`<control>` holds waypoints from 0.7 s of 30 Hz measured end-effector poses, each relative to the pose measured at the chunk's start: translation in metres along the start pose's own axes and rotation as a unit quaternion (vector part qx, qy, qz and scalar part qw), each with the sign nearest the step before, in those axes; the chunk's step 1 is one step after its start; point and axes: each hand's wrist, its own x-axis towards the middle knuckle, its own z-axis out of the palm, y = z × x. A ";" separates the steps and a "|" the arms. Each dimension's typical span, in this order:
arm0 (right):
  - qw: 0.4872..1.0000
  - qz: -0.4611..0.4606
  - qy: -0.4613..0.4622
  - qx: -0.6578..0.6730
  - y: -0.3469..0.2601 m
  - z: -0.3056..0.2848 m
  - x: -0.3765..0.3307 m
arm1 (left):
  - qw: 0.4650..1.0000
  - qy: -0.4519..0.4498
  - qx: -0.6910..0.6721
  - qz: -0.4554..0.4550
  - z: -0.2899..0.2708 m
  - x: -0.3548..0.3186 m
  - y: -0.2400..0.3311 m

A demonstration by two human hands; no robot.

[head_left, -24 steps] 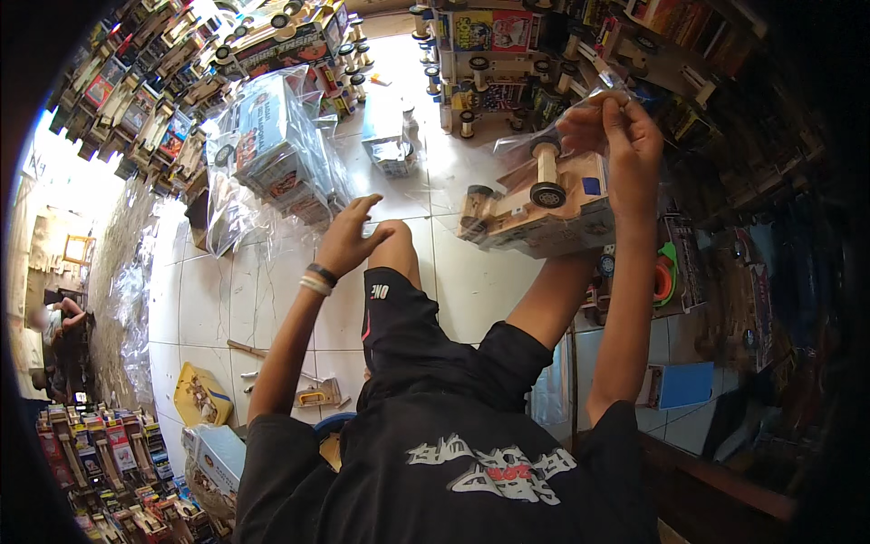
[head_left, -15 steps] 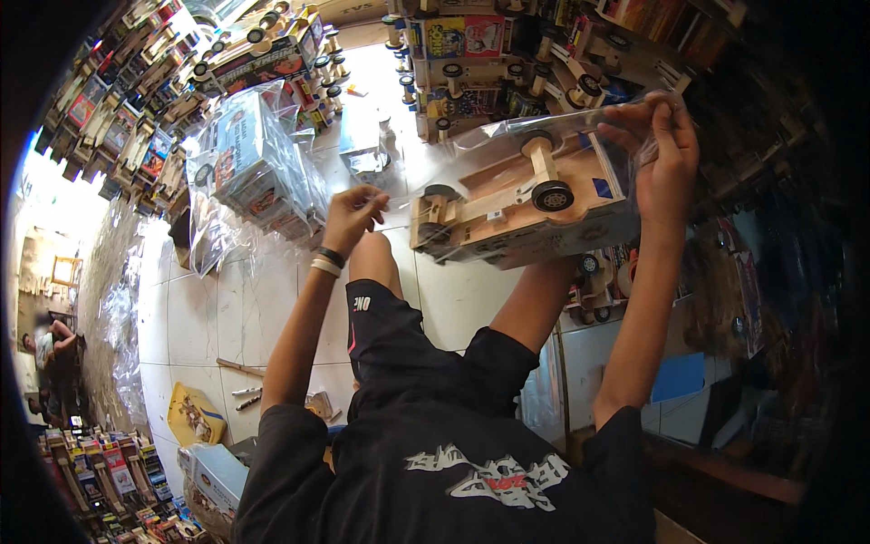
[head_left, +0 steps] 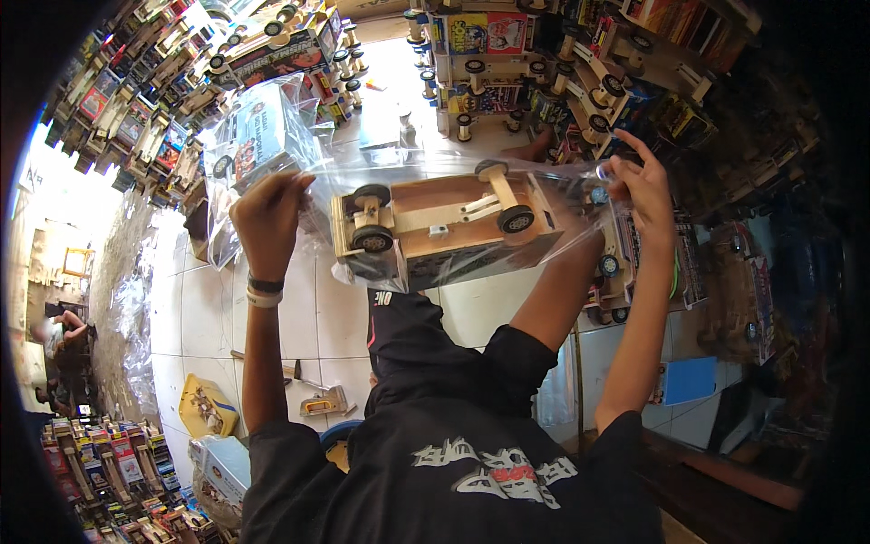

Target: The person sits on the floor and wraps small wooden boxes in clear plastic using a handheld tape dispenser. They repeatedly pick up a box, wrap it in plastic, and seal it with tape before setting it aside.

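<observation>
A wooden toy truck point(head_left: 421, 232) hangs between my hands inside a clear plastic bag point(head_left: 573, 201), its underside and black wheels facing me. My left hand point(head_left: 270, 220) is closed on the bag's gathered left end. At the other end, my right hand point(head_left: 645, 192) pinches the plastic between thumb and fingers, its index finger pointing out. The bag is drawn taut from hand to hand above my knees.
Another wrapped toy truck point(head_left: 263, 136) stands on the tiled floor beyond my left hand. Wheeled wooden toys point(head_left: 480, 68) are stacked along the far side. A yellow container point(head_left: 207, 406) and a scraper-like tool point(head_left: 324, 401) lie at lower left. Far left, a person point(head_left: 65, 335) sits.
The bagged truck has shifted left and turned more level. My left hand has moved left and closed around the bag's end. My right hand has come slightly left and lower.
</observation>
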 end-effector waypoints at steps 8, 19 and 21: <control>0.969 -0.176 0.156 0.075 -0.022 0.066 0.019 | 0.998 0.010 0.054 -0.006 -0.034 -0.048 -0.029; 0.963 -0.194 0.096 -0.161 -0.087 0.097 0.089 | 0.965 0.058 0.244 0.080 -0.034 0.017 -0.036; 0.969 -0.173 0.064 -0.166 -0.078 0.094 0.109 | 0.971 0.023 0.163 0.174 -0.033 0.039 -0.044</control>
